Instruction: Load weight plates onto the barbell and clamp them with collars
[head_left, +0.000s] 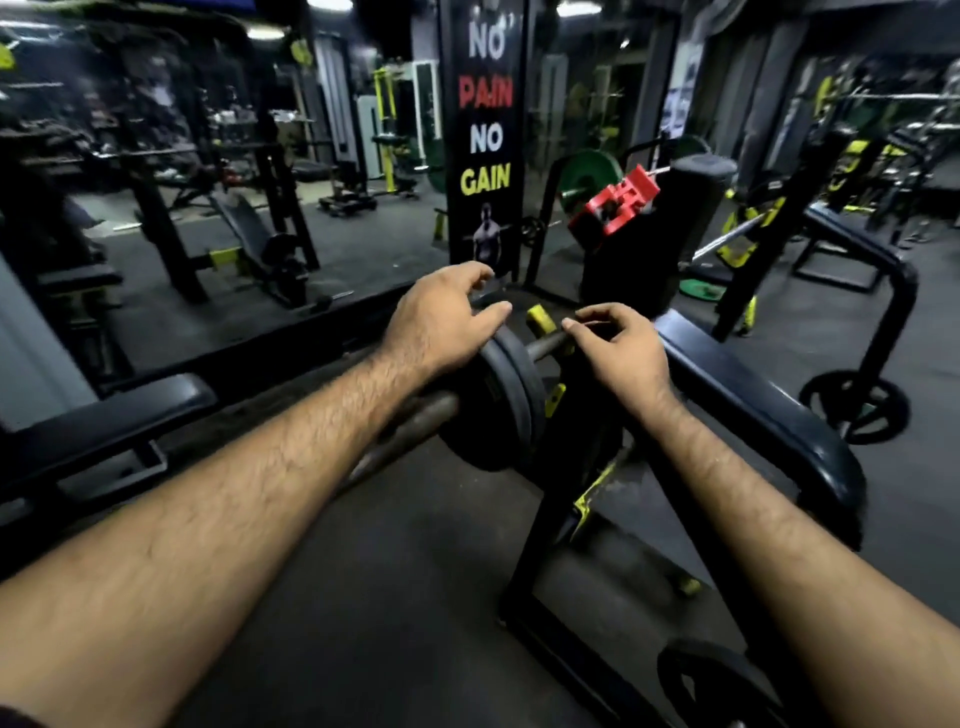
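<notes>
Head view, gym floor, dim light. We see 2 bare forearms reaching forward over a barbell (415, 415) that lies low, its sleeve end (548, 347) pointing away from us and to the right.

1 dark plate (498, 410) sits on the sleeve, upright, with bare sleeve showing beyond it. We cannot tell whether a 2nd plate lies behind it; the edge looks doubled but the frame is blurred there.

Left hand (441, 325): lies over the top rim of the plate, thumb extended along the rim, fingers loosely spread and lifted. We read it as resting on the plate, not clamped round it.

Right hand (615, 348): just beside the bare sleeve end, fingers curled, thumb and forefinger close together at the sleeve tip. We cannot tell whether it pinches the sleeve or something small, or nothing.

No collar on the sleeve. A red collar (615, 203) sits well apart, up on a dark padded post (696, 208) behind the bar. A green plate (589, 179) hangs on a rack behind that.

Surroundings: black rack frame (550, 519) with yellow marks under the sleeve; padded bench (104, 421) at left; another dark plate (711, 686) at lower right; pillar banner (485, 135) reading "NO PAIN NO GAIN".
</notes>
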